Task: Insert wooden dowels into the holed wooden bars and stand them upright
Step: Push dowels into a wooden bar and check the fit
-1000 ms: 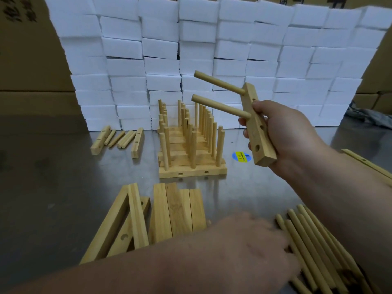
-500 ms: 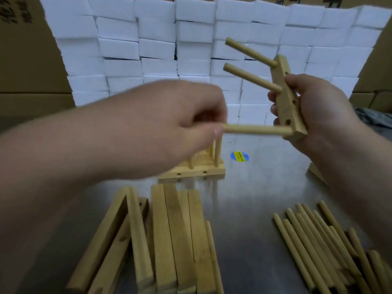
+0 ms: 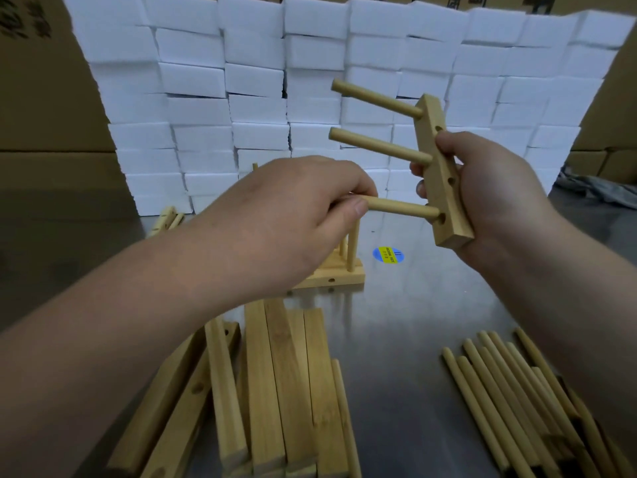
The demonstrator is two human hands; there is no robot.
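My right hand grips a holed wooden bar, held nearly upright in the air. Two dowels stick out of its upper holes to the left. My left hand pinches a third dowel whose tip sits in the bar's lowest hole. Behind my left hand, finished bars with upright dowels stand on the metal table, mostly hidden. Loose bars lie at the near centre and loose dowels at the near right.
A wall of white foam blocks rises at the back, with cardboard boxes beside it. A blue and yellow sticker marks the table. A few more wooden pieces lie at the far left. Grey cloth sits far right.
My left hand rose from the dowel pile with a dowel and brought it to the bar's lowest hole. The dowel now looks pushed slightly further in. The right hand lifted the bar.
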